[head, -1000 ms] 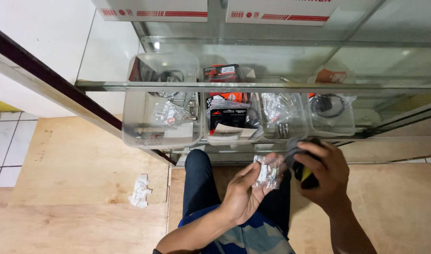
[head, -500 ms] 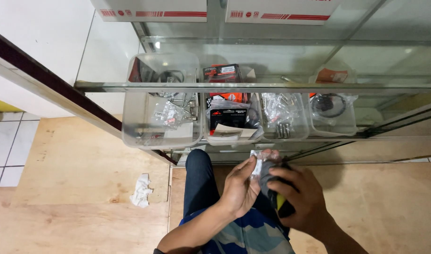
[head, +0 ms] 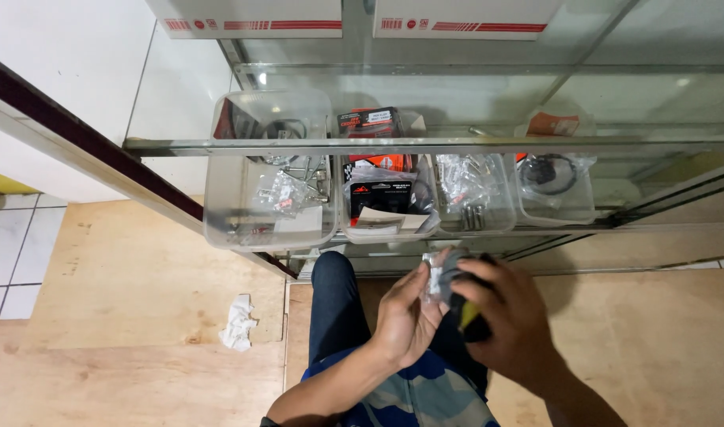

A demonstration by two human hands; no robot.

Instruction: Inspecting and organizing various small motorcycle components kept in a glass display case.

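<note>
**Two hands on a small packet below a glass shelf**

Head view: the left hand (head: 405,320) and right hand (head: 508,324) meet just below the shelf edge (head: 378,144). The left hand's fingers pinch a small clear packet (head: 435,273) at its left side. The right hand is curled over the packet's right side and is also closed round a dark tool with a yellow part (head: 466,316); much of the tool is hidden under the fingers and blurred. The packet sits between the two hands, over the person's knee (head: 336,308) and near the front of the shelf. On the shelf stand four clear bins: a large one (head: 220,221) with small bagged parts, one (head: 387,198) with black and orange packs, one (head: 500,217) with metal pieces, one (head: 587,209) with a black ring. A crumpled tissue (head: 239,323) lies on the wooden floor (head: 125,277), well apart to the left
</note>
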